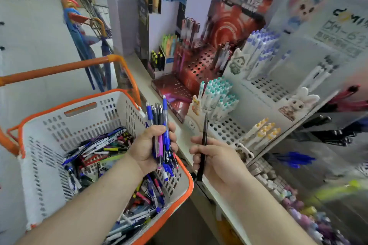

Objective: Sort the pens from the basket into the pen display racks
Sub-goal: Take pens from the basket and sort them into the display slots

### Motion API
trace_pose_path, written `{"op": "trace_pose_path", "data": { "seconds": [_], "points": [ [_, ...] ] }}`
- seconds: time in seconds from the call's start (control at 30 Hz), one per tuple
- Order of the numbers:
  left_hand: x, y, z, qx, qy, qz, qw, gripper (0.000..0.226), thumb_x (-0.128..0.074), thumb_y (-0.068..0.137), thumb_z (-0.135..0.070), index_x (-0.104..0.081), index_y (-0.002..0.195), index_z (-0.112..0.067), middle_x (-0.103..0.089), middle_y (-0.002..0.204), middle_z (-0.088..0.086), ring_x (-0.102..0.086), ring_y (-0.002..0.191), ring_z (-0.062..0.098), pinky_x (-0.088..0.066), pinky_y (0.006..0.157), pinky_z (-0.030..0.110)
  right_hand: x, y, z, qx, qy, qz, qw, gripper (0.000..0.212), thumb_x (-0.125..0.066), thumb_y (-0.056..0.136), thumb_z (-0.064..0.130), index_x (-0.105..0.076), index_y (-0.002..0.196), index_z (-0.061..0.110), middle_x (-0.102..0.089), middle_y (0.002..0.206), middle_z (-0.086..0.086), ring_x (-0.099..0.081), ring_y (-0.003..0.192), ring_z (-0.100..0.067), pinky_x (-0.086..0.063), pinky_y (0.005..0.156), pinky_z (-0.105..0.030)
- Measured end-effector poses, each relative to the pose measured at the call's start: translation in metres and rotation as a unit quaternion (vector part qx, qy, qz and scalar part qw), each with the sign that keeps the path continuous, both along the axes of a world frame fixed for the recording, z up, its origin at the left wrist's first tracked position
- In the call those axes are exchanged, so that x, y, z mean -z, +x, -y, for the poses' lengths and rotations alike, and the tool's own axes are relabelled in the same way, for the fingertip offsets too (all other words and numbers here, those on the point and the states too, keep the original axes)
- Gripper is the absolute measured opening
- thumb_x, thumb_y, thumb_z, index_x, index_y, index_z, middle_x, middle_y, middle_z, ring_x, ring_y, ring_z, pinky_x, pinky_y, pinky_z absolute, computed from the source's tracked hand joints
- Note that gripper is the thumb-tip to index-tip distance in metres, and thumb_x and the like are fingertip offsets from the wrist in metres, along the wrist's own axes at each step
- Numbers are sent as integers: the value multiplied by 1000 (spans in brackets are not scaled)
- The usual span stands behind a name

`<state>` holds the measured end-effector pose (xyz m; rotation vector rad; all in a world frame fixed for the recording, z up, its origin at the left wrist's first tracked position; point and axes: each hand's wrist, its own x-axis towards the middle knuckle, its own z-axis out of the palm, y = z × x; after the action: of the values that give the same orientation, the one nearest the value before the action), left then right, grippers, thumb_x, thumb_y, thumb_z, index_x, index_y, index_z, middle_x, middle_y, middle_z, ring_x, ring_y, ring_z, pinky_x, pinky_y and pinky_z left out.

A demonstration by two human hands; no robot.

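A white basket with an orange rim (49,125) sits at lower left, holding several loose pens (95,151) in a heap. My left hand (147,149) is above its right edge, shut on a bundle of pens (161,125), blue, grey and pink, held upright. My right hand (217,159) is just right of the basket, pinching one thin black pen (204,145) upright. A white tiered display rack (229,131) with rows of holes stands beyond it, partly filled with teal-capped pens (219,95). A red perforated rack (197,69) is behind that.
The racks stand on a white shelf (159,101) running from upper left to lower right. Purple-capped white pens (260,47) fill the rack's top tier. Hanging blue and black pens (294,159) are at right. An orange cart handle (59,69) arches behind the basket. Umbrellas (85,45) lean at back left.
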<state>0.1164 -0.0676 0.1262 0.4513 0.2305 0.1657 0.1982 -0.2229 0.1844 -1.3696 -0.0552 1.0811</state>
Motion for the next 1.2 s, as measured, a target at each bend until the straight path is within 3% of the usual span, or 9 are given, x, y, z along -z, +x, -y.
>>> {"op": "trace_pose_path", "data": {
  "seconds": [0.13, 0.27, 0.37, 0.43, 0.5, 0.57, 0.83, 1.0, 1.2],
  "points": [
    [-15, 37, 28, 26, -11, 24, 999, 44, -95, 37, -18, -73, 75, -13, -61, 75, -3, -60, 60, 7, -53, 54, 24, -14, 3, 44, 25, -47, 123, 991, 26, -41, 107, 25, -61, 117, 38, -53, 63, -6, -38, 46, -13, -30, 41, -23],
    [-29, 72, 63, 69, 3, 20, 997, 49, -95, 35, -19, -71, 77, -11, -61, 71, 1, -60, 57, 11, -55, 55, 25, -25, 12, 87, 103, -86, 216, 967, 29, -43, 103, 11, -69, 91, 16, -44, 69, -7, -36, 51, -11, -26, 49, -23],
    [-38, 91, 90, 104, 15, 27, 994, 55, -95, 34, -20, -66, 81, -11, -60, 68, 2, -59, 55, 12, -55, 54, 24, -32, 16, 121, 132, -102, 305, 938, 41, -46, 95, -4, -71, 92, 28, -51, 66, -2, -44, 56, -13, -35, 50, -22],
    [-44, 101, 107, 123, 20, 38, 991, 56, -94, 36, -20, -65, 82, -11, -61, 67, 1, -60, 55, 11, -55, 55, 23, -36, 17, 145, 182, -101, 372, 905, 36, -56, 93, -1, -64, 98, 34, -62, 72, -1, -54, 56, -14, -45, 52, -26],
    [-50, 108, 122, 137, 28, 47, 989, 51, -94, 37, -21, -68, 80, -12, -61, 69, 0, -60, 55, 11, -55, 55, 24, -40, 19, 167, 241, -83, 409, 876, 25, -65, 90, 1, -60, 92, 25, -63, 71, -4, -55, 50, -18, -49, 49, -37],
    [-56, 115, 137, 141, 33, 56, 988, 44, -94, 38, -21, -72, 75, -14, -62, 71, -2, -61, 56, 9, -55, 55, 24, -46, 21, 187, 279, -72, 440, 851, 19, -70, 87, 2, -60, 81, 16, -58, 62, -8, -52, 45, -18, -49, 44, -36],
    [-70, 133, 181, 141, 55, 68, 986, 44, -94, 39, -22, -72, 75, -11, -61, 72, 0, -60, 58, 9, -53, 54, 24, -66, 32, 229, 372, -5, 445, 815, 16, -65, 92, 15, -69, 76, 18, -51, 50, -1, -45, 46, -16, -37, 43, -23],
    [-75, 137, 196, 158, 76, 58, 983, 45, -94, 37, -23, -73, 75, -11, -61, 71, 2, -59, 57, 11, -54, 54, 26, -68, 40, 239, 397, 2, 444, 803, 12, -70, 89, 7, -64, 89, 17, -64, 74, -7, -58, 63, -35, -53, 58, -38],
    [-74, 143, 187, 178, 73, 60, 979, 42, -94, 39, -21, -73, 75, -13, -61, 72, -1, -60, 60, 8, -54, 57, 23, -84, 55, 230, 471, 97, 420, 769, 21, -67, 88, -6, -61, 96, 13, -71, 78, -5, -73, 72, -24, -60, 68, -27]
  ]
}}
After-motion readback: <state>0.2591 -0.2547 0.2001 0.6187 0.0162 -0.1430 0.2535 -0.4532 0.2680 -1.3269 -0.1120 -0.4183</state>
